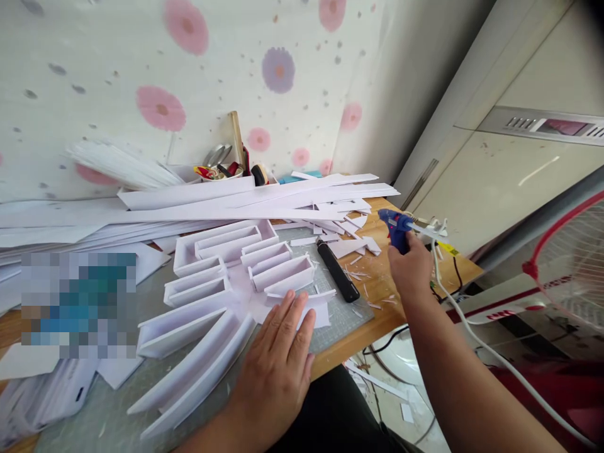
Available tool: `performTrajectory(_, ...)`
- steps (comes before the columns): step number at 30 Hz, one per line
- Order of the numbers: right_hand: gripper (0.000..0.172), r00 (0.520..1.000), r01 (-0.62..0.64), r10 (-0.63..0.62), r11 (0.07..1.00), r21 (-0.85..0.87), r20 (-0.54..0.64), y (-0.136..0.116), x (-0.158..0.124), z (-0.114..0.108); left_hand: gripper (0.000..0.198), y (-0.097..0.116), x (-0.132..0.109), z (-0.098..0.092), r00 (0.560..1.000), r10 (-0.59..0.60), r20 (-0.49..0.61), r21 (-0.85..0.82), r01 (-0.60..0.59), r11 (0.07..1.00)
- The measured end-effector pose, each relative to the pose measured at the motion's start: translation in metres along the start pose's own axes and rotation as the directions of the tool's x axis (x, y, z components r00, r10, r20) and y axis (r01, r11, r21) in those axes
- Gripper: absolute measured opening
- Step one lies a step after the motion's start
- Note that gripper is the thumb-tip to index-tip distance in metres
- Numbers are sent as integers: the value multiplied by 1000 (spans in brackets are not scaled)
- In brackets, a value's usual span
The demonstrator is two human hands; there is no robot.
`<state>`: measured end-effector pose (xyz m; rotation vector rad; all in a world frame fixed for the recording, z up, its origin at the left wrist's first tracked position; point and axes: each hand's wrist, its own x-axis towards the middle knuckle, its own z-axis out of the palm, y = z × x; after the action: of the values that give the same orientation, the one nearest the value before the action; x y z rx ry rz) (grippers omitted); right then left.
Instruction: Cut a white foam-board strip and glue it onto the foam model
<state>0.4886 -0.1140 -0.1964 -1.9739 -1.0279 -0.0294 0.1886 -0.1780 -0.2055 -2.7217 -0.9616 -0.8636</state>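
Honestly, it looks mostly built: the white walled piece [243, 290] sits on the cutting mat [317, 336], upright walls lining most of its branches. Toward the mat's right edge, a curved strip [325, 296] stands on a flat white sheet [322, 316], so I'd guess that branch needs more walling. Left hand [278, 362] is palm-down at the mat's near edge, fingers straight, gripping nothing. Right hand [410, 267] grips a blue glue gun [397, 231] beyond the mat's right edge, arm outstretched.
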Motion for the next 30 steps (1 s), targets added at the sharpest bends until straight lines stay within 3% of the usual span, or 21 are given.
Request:
performTrajectory(3,38,998,22,-30,987,158,49,-19,-15,-4,48,-1,0,-1,1000,-2,17,-29,2,1000)
performTrajectory(8,39,959,-38,-94,893,449,267,-46,-36,-14,47,0,1,-3,1000,1,15,-18,-1,1000)
performTrajectory(10,37,892,-112,-154,836,537,425,-55,-41,-21,44,2,0,-2,1000,7,-3,-11,-7,1000)
performTrajectory(13,30,709,-191,-258,825,532,656,-66,-45,-28,41,3,-3,0,1000,-1,-27,-9,1,1000)
performTrajectory(22,26,334,108,-405,914,392,851,-94,-34,-19,35,1,-7,1,998,-17,-65,-53,13,998)
performTrajectory(26,23,255,179,-413,909,377,874,-111,-30,-18,29,0,-7,-2,992,-30,-124,-120,15,993)
performTrajectory(30,21,242,299,-405,896,329,881,-129,-24,-16,26,1,-9,-7,968,-70,-241,-229,14,973)
